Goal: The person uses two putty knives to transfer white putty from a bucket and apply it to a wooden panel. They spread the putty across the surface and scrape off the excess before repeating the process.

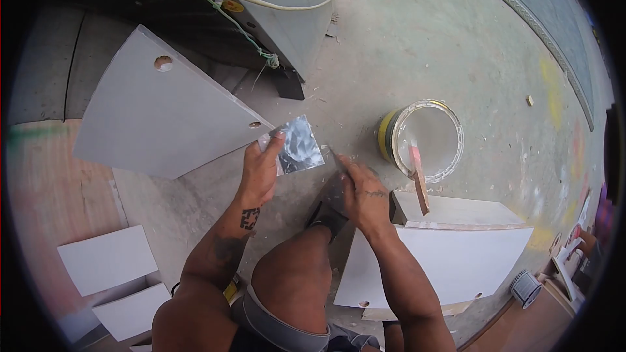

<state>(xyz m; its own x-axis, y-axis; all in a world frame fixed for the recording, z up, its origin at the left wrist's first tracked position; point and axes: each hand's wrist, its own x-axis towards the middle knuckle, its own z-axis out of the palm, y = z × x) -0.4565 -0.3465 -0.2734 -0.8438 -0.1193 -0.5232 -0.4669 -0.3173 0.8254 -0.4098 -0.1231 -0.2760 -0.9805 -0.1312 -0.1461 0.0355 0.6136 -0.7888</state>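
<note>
My left hand [262, 168] is closed on the edge of a flat square metal plate [316, 156], thumb on top, with white filler smeared over its face. In my right hand [363, 197] is a putty knife [335, 156], its thin dark blade seen nearly edge-on and pointing toward the plate, a short gap away. The handle is hidden by the fingers. Beyond my left hand leans a pale panel [150, 111] with two round holes. Below my right hand lies a white panel box [437, 264].
A bucket [388, 133] of pale filler stands at right, with a pink-tipped wooden stick [419, 179] across its rim. Ahead is a grey metal cabinet [287, 32] with hanging cables [261, 1]. White boards [107, 259] lie at lower left, a tin can [525, 288] at lower right.
</note>
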